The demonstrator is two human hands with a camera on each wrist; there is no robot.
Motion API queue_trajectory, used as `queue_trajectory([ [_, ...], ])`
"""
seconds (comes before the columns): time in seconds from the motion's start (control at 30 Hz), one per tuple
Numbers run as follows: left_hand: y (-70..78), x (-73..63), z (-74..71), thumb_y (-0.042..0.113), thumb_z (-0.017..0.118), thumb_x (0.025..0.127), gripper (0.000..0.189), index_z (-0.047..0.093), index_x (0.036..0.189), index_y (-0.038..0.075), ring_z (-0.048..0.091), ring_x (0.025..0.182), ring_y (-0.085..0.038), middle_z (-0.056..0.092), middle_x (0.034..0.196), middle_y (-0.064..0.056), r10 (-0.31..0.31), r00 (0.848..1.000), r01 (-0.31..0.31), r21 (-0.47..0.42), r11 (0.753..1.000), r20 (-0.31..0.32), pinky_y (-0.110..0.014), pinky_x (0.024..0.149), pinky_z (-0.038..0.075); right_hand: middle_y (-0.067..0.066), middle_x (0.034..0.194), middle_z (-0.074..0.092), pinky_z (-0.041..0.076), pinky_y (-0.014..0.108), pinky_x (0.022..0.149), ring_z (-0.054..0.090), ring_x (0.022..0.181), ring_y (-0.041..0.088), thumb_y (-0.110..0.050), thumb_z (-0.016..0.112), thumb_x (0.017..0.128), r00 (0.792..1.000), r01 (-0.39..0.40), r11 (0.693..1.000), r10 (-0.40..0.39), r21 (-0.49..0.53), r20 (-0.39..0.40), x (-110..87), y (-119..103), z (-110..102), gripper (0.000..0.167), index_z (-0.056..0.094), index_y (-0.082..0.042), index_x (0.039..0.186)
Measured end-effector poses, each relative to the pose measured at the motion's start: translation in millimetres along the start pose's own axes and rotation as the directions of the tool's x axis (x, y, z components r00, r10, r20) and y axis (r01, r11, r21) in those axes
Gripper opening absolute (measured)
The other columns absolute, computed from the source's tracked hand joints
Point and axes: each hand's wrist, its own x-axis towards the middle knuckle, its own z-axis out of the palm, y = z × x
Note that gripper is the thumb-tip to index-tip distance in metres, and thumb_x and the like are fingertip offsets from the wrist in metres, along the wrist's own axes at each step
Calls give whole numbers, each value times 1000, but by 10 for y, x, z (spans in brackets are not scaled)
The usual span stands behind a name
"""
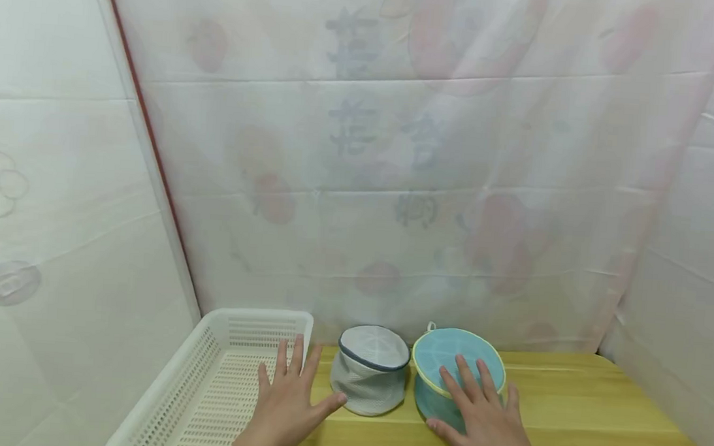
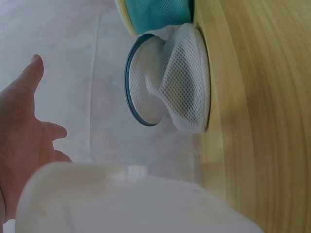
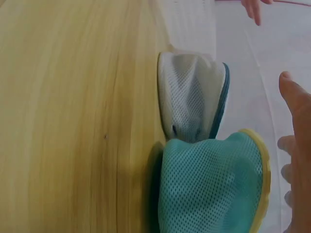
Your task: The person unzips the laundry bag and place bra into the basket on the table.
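Observation:
My left hand (image 1: 287, 406) is spread with straight fingers above the right edge of a white plastic basket (image 1: 166, 382). To its right stands a white mesh laundry bag (image 1: 371, 387), round, with a dark blue rim. A teal mesh laundry bag (image 1: 447, 351) with yellow trim and a small white loop stands beside it. My right hand (image 1: 489, 422), fingers spread, overlaps the teal bag's front in the head view. The right wrist view shows that hand (image 3: 299, 131) apart from the teal bag (image 3: 209, 187), above its yellow rim. Neither hand holds anything.
The bags stand on a yellow wood-grain table (image 1: 603, 415). Behind it hangs a pale printed sheet (image 1: 429, 255), with further sheets at the left and right sides. The basket's perforated floor shows, and its near end runs out of the head view.

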Motion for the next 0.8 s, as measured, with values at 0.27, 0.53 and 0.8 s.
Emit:
queue_trajectory([
  [0.27,129,50,112,81,36,86,92,29,156,21,8,150,-41,19,163,-14,81,997,-82,-57,995,-15,-76,108,12,5,160,30,19,73,102,18,148,34,-69,59,84,995,71,997,-73,-43,-62,-20,5,5,77,44,-29,148],
  [0.53,365,138,289,53,48,99,59,52,140,10,53,128,-31,57,139,-10,171,964,-212,-202,956,-203,-50,102,45,11,157,36,25,71,102,29,142,42,-58,64,88,996,72,996,-69,59,-62,-14,98,-23,70,48,-23,146],
  [0.8,691,256,489,30,59,98,31,67,119,9,65,88,-6,70,103,3,101,993,-116,-602,790,-59,-25,72,53,13,142,52,39,54,96,47,127,42,-42,79,80,949,194,981,-191,-14,-251,-80,368,32,62,61,-15,132],
])
